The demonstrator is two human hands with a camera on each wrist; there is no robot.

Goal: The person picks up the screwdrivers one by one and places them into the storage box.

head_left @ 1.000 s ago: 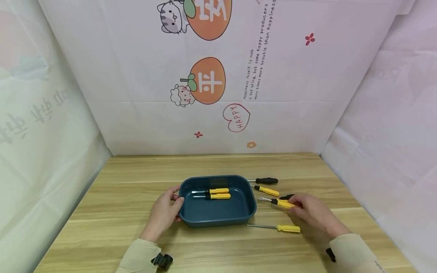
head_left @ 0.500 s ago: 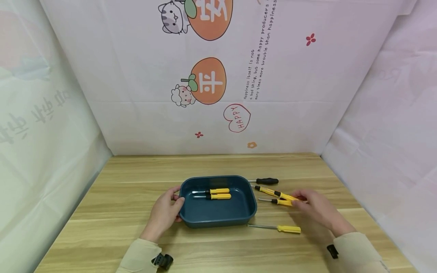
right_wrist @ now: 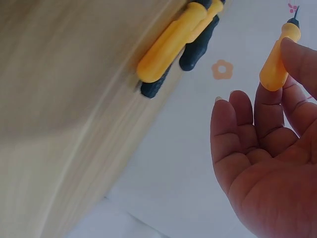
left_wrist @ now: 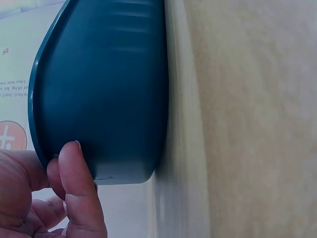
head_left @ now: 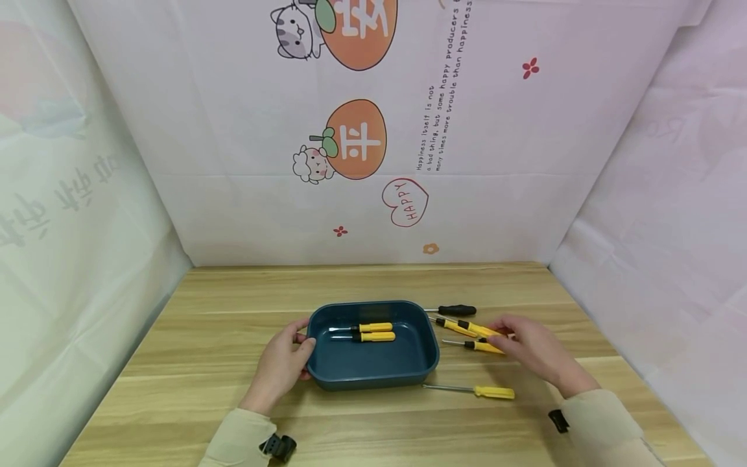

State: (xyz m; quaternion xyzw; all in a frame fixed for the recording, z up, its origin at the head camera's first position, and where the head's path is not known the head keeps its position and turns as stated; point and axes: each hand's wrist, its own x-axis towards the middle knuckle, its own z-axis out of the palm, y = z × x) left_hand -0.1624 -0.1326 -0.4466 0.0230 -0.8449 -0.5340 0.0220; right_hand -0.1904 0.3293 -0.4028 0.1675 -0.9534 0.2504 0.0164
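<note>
A dark blue rectangular tray (head_left: 373, 383) stands on the table, its left end held by my left hand (head_left: 282, 363). In the left wrist view the thumb and fingers pinch the tray's rim (left_wrist: 33, 99). Two screwdrivers with yellow handles (head_left: 376, 336) lie side by side inside it. To the right of the tray, my right hand (head_left: 539, 355) holds a yellow-handled screwdriver (right_wrist: 275, 62) between thumb and fingers, raised off the table. Its shaft points left. Under and around it lie other screwdrivers, including a yellow one (head_left: 489, 347) and a black-handled one (head_left: 457, 310).
Another yellow screwdriver (head_left: 493, 392) lies near the tray's front right corner. One more yellow screwdriver (head_left: 452, 325) lies by the tray's right side. White printed sheets (head_left: 478, 214) enclose the wooden table (head_left: 233, 292) at the back and sides.
The right hand has lifted a yellow screwdriver from the pile and moved it slightly up and to the left. My left hand and the tray stay in place.
</note>
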